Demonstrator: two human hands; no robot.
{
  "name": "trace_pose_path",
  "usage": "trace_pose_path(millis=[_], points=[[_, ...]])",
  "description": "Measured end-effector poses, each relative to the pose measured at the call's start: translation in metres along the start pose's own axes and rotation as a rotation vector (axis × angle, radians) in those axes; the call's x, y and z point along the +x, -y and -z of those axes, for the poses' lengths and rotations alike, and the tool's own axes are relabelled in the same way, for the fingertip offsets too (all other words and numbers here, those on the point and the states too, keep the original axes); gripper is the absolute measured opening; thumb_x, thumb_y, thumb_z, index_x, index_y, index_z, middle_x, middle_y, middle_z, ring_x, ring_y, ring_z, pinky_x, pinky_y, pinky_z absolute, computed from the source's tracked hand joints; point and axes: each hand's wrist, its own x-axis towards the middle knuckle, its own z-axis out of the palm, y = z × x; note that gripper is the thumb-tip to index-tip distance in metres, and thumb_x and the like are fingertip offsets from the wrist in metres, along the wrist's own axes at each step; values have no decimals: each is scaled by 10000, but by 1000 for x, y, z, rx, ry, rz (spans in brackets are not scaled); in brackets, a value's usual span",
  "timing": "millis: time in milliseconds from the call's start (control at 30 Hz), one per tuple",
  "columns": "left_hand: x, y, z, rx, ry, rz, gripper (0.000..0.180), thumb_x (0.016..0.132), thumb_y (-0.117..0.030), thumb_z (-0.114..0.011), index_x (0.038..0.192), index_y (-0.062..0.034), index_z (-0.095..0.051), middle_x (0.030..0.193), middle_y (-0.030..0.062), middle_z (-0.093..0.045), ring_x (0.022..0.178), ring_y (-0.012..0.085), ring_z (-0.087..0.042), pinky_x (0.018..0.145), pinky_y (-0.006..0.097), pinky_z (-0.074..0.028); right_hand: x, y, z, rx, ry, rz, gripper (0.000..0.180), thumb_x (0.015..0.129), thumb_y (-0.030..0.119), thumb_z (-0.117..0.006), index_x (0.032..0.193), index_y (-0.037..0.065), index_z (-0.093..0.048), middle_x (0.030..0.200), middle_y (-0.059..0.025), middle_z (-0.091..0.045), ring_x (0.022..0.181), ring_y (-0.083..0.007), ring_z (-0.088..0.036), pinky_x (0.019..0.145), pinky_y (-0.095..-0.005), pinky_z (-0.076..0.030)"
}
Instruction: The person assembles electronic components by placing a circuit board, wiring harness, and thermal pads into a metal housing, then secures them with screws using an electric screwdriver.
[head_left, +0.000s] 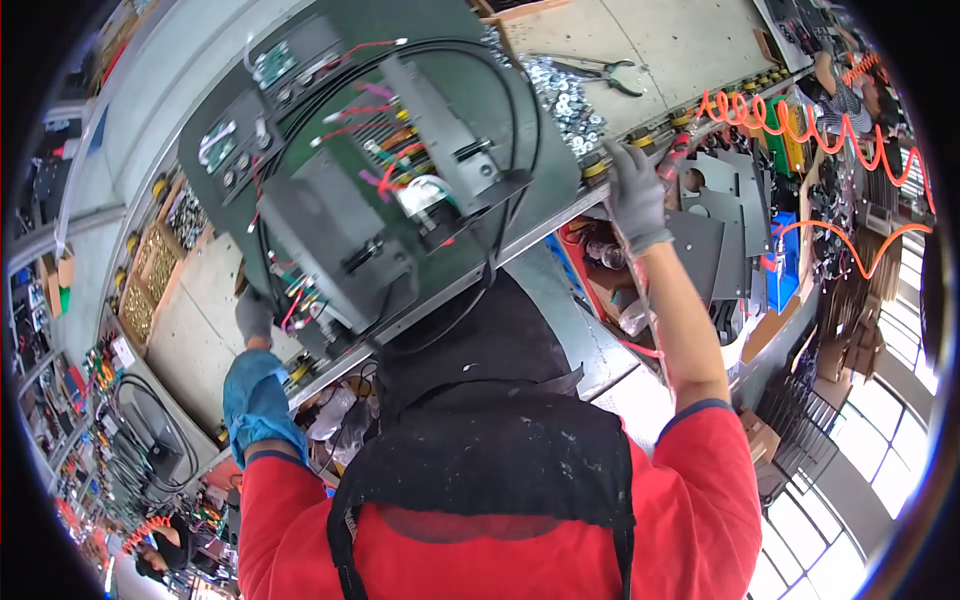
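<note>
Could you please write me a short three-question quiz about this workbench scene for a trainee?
1. True or false: both hands wear grey gloves and grip the green chassis.
2. Which hand is nearer the orange coiled hose? A) left B) right
3. Fill in: the tool lying on the bench beyond the pile of washers is a pair of ____.

Key
1. True: the left hand grips the chassis at its lower left end, the right hand at its right edge.
2. B.
3. Pliers, with dark handles.
</note>
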Motion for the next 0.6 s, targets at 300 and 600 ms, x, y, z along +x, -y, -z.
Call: trace_pose_path(millis=[300, 600], points=[[-5, 11, 27, -578, -162, 346, 160, 857, -59, -623, 976, -58, -729, 732, 58, -671, 525, 128, -566, 487, 289, -456, 16, -225, -10, -784, 542, 321, 403, 818, 299, -633, 1203, 190, -585, 1354, -85, -506, 1328, -316, -405, 1120, -539, -267], [-58, 26, 68, -1901, -33, 455, 211, 982, -173, -574, 1131, -34, -625, 744, 15, -550, 668, 118, -537, 623, 238, -493, 81, -137, 50, -403, 386, 489, 345, 711, 187, -701, 1032, 110, -599, 1015, -82, -606, 1036, -335, -536, 1021, -462, -373]])
